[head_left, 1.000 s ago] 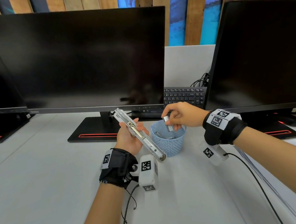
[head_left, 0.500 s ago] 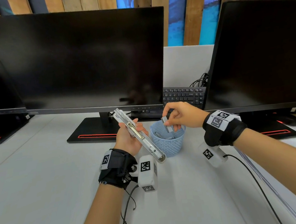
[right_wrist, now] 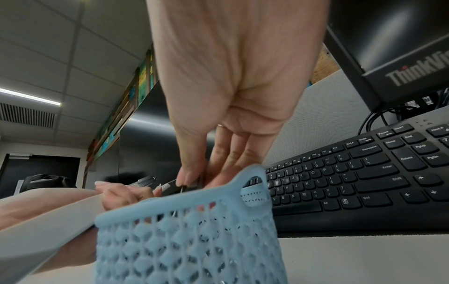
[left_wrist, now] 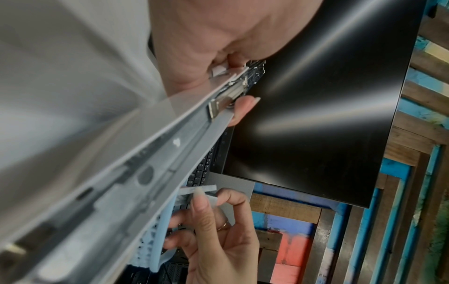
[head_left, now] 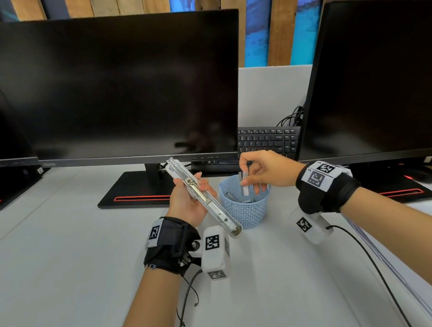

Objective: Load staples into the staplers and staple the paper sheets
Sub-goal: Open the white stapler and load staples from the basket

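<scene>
My left hand [head_left: 187, 205] grips a silver stapler [head_left: 205, 198] swung open, held slantwise over the desk with its staple channel facing up. The channel runs long and close through the left wrist view as the stapler [left_wrist: 145, 153]. Just to the right, my right hand [head_left: 260, 172] pinches a short strip of staples [head_left: 245, 185] between thumb and fingers, upright over a small blue mesh basket [head_left: 248, 213]. The strip of staples [left_wrist: 201, 190] hangs beside the stapler's edge without touching it. More staple strips lie inside the basket [right_wrist: 189, 230].
A large black monitor [head_left: 112, 89] on its stand [head_left: 133, 195] is close behind the hands, and a second monitor [head_left: 386, 81] is at the right. A black keyboard [head_left: 268, 140] lies between them. Thin sheet edges [head_left: 394, 272] show at the desk's right side.
The right hand has turned the staple strip more upright over the basket and shifted slightly. The left hand and stapler have stayed nearly still.
</scene>
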